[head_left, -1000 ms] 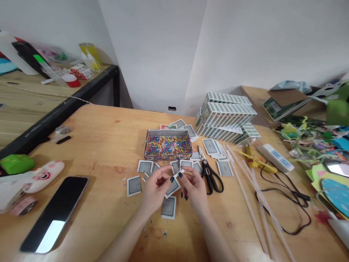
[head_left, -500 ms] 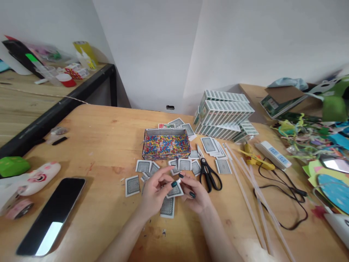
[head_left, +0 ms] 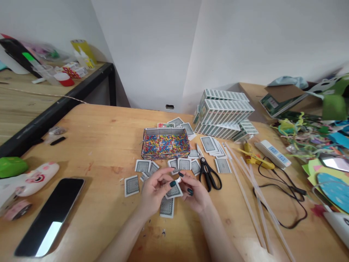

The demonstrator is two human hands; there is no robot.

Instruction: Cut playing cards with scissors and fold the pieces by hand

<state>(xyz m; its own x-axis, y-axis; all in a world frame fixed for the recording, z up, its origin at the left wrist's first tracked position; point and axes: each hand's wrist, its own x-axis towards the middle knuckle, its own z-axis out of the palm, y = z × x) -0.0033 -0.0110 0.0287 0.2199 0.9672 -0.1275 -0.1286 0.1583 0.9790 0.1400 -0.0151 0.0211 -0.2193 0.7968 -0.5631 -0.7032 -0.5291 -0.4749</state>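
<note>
Between my hands is a playing card (head_left: 174, 191) with a grey patterned back, raised above the table. My left hand (head_left: 155, 191) pinches its left side, thumb on top. The fingers of my right hand (head_left: 195, 191) are closed on its upper right corner, where a small white edge is lifted. Another playing card (head_left: 167, 207) lies on the table just below. Several more face-down cards (head_left: 132, 185) are spread around, in front of an open box (head_left: 165, 156) with a colourful patterned lining. Black-handled scissors (head_left: 208, 174) lie just right of my right hand, blades pointing away.
Long translucent glue sticks (head_left: 248, 196) and a yellow glue gun (head_left: 252, 156) lie at the right, near a white power strip (head_left: 273, 154). Stacked striped card boxes (head_left: 226, 112) stand behind. A phone (head_left: 50, 216) and a white toy (head_left: 40, 178) are at the left.
Both hands stay almost in place on the card. The card's lifted white corner is bent slightly more, and a patterned piece shows above the fingertips. The view has shifted a little.
</note>
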